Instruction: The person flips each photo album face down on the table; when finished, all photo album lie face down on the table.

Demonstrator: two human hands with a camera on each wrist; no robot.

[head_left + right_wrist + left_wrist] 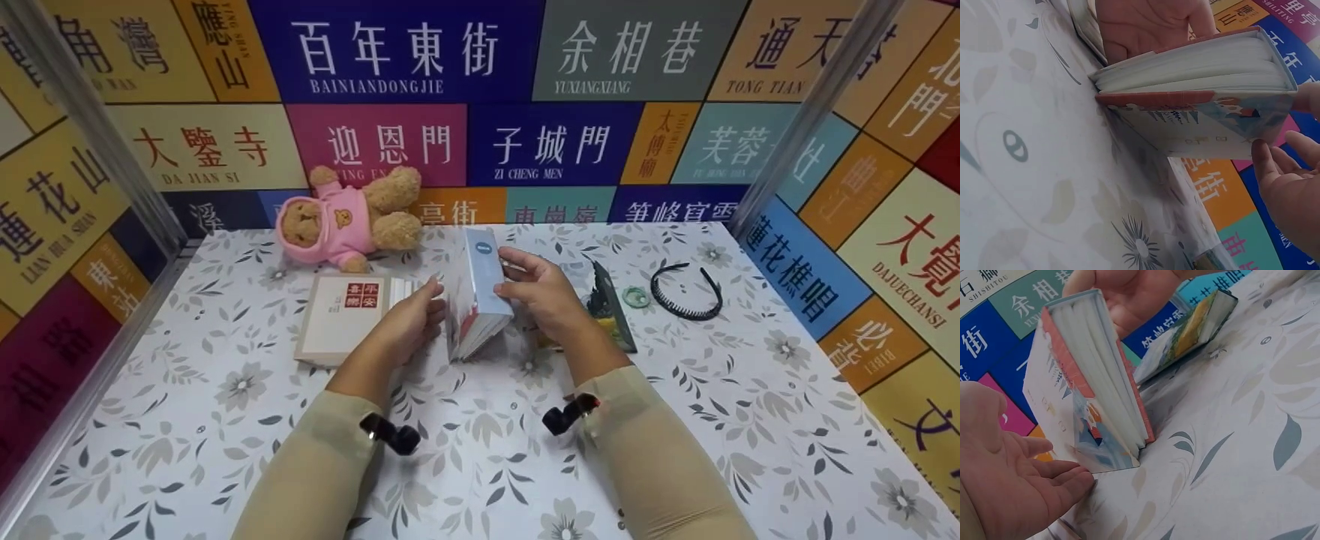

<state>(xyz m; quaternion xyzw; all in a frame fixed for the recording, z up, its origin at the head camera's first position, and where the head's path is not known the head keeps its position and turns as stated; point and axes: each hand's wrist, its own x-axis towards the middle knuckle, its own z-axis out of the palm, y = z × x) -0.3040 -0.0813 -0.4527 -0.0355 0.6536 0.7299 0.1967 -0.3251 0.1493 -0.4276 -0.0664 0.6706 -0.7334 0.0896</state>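
A pale blue illustrated book (476, 292) stands upright on the flowered table (225, 390), its pages slightly fanned (1100, 371). My left hand (412, 319) lies flat against its left cover, palm open and fingers straight (1022, 484). My right hand (544, 289) holds the book from the right near the top. In the right wrist view its thumb is at the spine and its fingers (1289, 191) are at the illustrated cover of the book (1202, 95).
A beige book (341, 315) lies left of the hands and a dark book (613, 307) right of them. A teddy bear in pink (349, 217) lies at the back. A green ring (636, 297) and a black headband (686, 294) lie at the right.
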